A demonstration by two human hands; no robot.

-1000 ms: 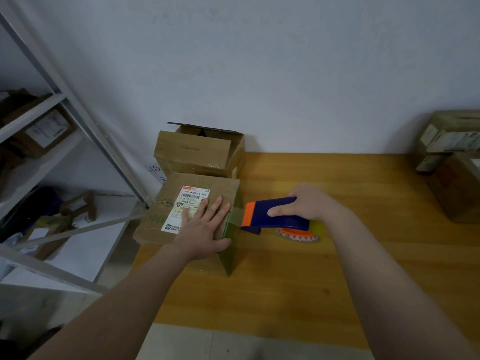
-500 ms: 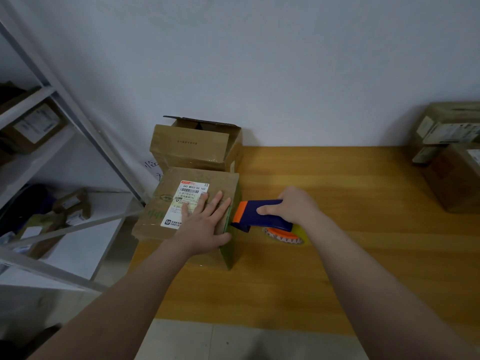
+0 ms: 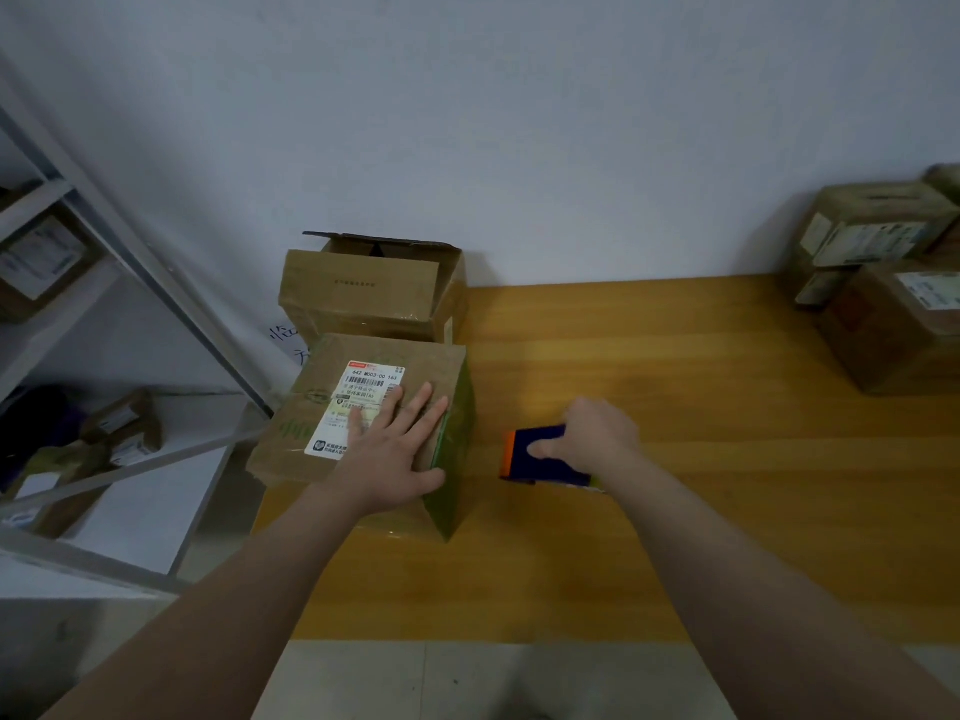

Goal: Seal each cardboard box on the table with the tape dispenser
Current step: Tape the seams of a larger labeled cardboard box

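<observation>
Head camera looked down on a wooden table (image 3: 675,511) set against a pale wall. At the table's left end sat a closed cardboard box (image 3: 306,413) with a white shipping label (image 3: 366,392) on its top; its right side face looked greenish. The left hand (image 3: 387,454) lay flat on that top, fingers straight and spread, fingertips over the label's lower edge and the thumb stretched along the near right edge, gripping nothing. To the right of the box, with a strip of bare table between them, was the tape dispenser (image 3: 537,454), dark blue with an orange end that faced the box. The right hand (image 3: 597,433) grasped it from above, fingers curled over its back and the thumb pressed on its near side. Whether the dispenser rested on the table or hung just above it could not be told. Behind the labelled box, touching the wall, stood a second cardboard box (image 3: 363,293) with its top flaps up and open. At the table's far right end stood a stack of labelled boxes (image 3: 883,324). Left of the table rose a grey metal shelf rack (image 3: 156,283) that held more small boxes.
</observation>
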